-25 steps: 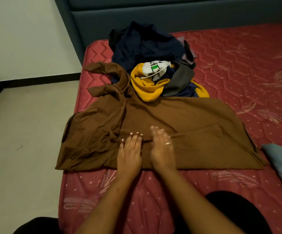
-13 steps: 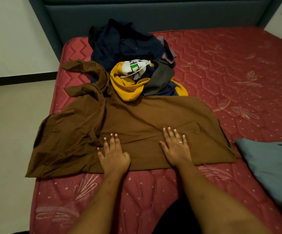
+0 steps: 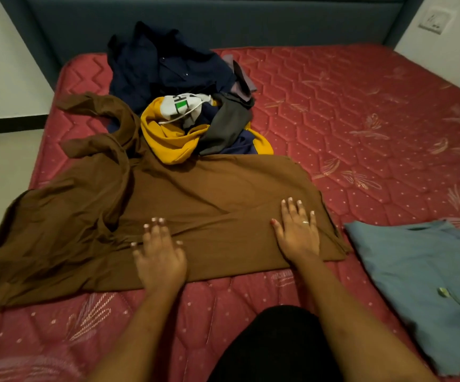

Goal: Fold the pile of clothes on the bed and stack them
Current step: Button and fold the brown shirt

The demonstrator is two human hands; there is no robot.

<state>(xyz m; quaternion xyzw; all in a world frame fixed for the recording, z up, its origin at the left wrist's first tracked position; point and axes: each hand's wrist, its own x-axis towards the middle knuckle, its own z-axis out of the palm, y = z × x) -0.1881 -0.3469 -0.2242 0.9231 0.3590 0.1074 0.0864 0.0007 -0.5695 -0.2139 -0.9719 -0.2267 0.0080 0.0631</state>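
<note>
Left grip (image 3: 160, 260), right grip (image 3: 297, 235) on creased cloth (image 3: 223, 188)

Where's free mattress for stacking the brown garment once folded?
Biggest bare patch: mattress right of the pile, between headboard and blue shirt. Narrow strip at the near edge below the brown garment, crossed by both arms. Crowded: left half, under pile and garment.

Plain brown on the spread garment (image 3: 209, 194). Deep red on the mattress (image 3: 361, 111), quilted in hexagons and zigzags, dotted pale, with faint leaf sprigs. Behind: navy shirt (image 3: 162, 70), mustard-yellow top (image 3: 168, 142), grey piece (image 3: 226, 125), white cloth (image 3: 180, 106) printed green and black. Dusty blue on the folded shirt (image 3: 421, 271). Dark teal headboard (image 3: 195, 23).
</note>
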